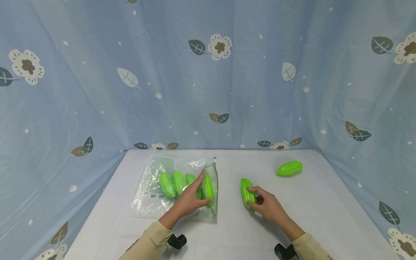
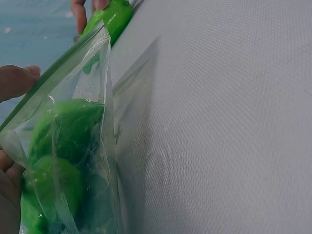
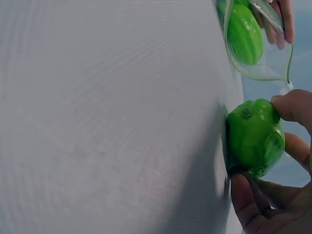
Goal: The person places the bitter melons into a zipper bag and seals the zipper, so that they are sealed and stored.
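Note:
A clear zip bag (image 1: 143, 202) with a green-edged mouth lies on the left, holding several green ridged toy fruits (image 1: 167, 185). My left hand (image 1: 190, 200) rests over the mouth end, thumb and fingers spread and fairly straight against the film. In the left wrist view, the bag's zip edge (image 2: 53, 73) stands raised off the table. My right hand (image 1: 268, 206) grips another green ridged toy fruit (image 1: 247, 193) between thumb and fingers, right of the bag. The right wrist view shows this fruit's blunt end (image 3: 254, 136), close to the table surface.
One more green toy fruit (image 1: 289, 168) lies alone at the back right of the white table (image 1: 227, 238). A blue patterned curtain (image 1: 175, 90) hangs behind and along both sides. Black wrist devices (image 1: 177, 241) sit below the sleeves.

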{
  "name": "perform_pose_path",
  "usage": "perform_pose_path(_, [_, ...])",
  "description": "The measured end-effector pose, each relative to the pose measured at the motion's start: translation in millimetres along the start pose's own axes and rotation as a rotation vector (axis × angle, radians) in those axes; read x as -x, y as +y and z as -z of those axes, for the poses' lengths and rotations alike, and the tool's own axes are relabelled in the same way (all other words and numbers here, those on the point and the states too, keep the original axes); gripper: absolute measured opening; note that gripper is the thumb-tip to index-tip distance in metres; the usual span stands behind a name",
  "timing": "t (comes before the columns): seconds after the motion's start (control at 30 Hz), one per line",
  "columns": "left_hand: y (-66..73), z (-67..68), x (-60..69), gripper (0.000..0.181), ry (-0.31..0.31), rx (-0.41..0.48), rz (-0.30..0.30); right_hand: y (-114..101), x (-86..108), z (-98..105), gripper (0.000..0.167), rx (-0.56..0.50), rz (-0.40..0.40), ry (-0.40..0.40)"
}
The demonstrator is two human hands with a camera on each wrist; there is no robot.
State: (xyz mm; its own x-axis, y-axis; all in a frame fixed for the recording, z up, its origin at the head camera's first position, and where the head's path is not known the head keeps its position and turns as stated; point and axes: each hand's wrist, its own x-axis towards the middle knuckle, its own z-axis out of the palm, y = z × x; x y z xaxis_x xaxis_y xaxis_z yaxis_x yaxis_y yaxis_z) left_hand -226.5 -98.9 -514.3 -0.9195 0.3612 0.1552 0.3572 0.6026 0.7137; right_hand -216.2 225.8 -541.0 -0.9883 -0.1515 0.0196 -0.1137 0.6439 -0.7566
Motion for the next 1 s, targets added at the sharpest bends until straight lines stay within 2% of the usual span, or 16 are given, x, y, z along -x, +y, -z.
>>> perform_pose_path(0.37, [0.4, 0.5, 0.4, 0.107, 0.003, 0.008, -0.008, -0.6, 1.2, -0.4, 0.049, -0.006, 0.016, 0.018])
perform_pose_path(0.7, [-1.0, 0.1, 0.9, 0.107, 0.006, 0.014, -0.013, -2.7, 1.8, -0.8, 0.050, -0.031, -0.013, 0.031])
perform_pose_path(1.0, [-1.1, 0.6, 0.8, 0.107, 0.007, 0.023, -0.012, -4.2, -0.2, -0.8, 0.049, -0.048, -0.008, 0.041])
